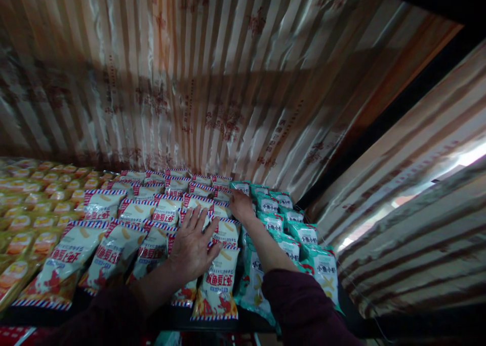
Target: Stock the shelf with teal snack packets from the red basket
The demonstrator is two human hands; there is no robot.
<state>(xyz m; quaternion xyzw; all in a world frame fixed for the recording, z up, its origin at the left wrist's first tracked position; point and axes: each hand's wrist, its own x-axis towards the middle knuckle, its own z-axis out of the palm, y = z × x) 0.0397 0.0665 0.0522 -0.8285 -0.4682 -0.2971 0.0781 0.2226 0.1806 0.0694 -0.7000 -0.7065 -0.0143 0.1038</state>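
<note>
Left hand (193, 247) splayed on white packets (114, 244), right hand (240, 205) at rear teal packets (304, 232), grip unclear

At nine o'clock we see yellow-orange snack packets (26, 204). At the centre lie white snack packets (68, 257) with red lettering and red-and-blue striped borders. Toward three o'clock, teal snack packets (304, 232) carry white labels. At twelve o'clock the satin curtain (212, 72) runs in cream and brown stripes with dark red motifs. Our sleeve (304, 305) at five o'clock is maroon.
</note>
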